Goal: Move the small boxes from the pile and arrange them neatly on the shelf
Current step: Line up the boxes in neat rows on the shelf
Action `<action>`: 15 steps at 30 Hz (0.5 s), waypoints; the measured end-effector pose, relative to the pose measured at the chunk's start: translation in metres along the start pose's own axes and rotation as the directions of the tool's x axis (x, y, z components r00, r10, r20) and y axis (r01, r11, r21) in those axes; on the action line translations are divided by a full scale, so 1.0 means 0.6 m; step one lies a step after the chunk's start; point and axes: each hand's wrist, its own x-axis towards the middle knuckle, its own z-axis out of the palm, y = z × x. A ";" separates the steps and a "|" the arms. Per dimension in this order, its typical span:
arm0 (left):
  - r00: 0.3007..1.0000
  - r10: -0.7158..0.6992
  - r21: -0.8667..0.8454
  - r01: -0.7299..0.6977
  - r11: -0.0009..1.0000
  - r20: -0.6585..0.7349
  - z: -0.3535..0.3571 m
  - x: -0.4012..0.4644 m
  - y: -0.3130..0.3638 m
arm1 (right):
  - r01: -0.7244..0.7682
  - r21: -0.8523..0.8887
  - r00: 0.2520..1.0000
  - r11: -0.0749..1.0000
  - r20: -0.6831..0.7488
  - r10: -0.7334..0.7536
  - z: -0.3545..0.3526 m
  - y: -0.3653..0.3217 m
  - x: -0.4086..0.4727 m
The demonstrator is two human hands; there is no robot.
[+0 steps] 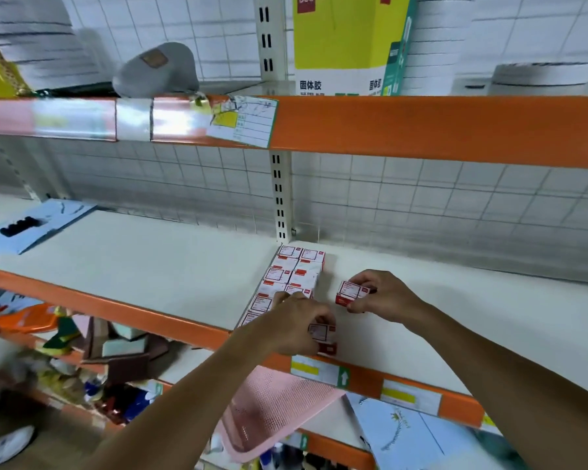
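- Small red-and-white cardboard boxes with printed labels [294, 278] stand in a tidy two-wide block on the white shelf board [157, 266], running from the slotted upright post [279, 195] at the back toward the front edge.
- The right hand [384, 296] grips one more of these boxes [352, 293], its fingers curled round the box's right side; this box is just right of the block and apart from it.
- The left hand [294, 329] is clenched round another small box [321, 334] near the shelf's orange front lip [133, 313], just in front of the block; whether that box touches the shelf cannot be told.
- A pale blue card pack with a black item in it [31, 227] lies far left on the same shelf.
- Above, a yellow and white carton [340, 42] and a grey cap [157, 71] sit on the upper shelf.
- Below, a pink mesh basket [272, 412] juts out from the lower level.
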 end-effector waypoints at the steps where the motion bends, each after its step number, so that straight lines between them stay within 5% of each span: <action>1: 1.000 0.010 0.010 -0.010 1.000 0.000 -0.002 0.000 -0.004 | -0.005 0.004 1.000 1.000 -0.013 0.005 0.003 0.001 -0.001; 15: 0.995 0.093 -0.120 -0.096 0.988 -0.035 -0.027 -0.010 -0.045 | -0.041 -0.011 0.998 0.999 -0.052 0.041 0.050 -0.016 -0.016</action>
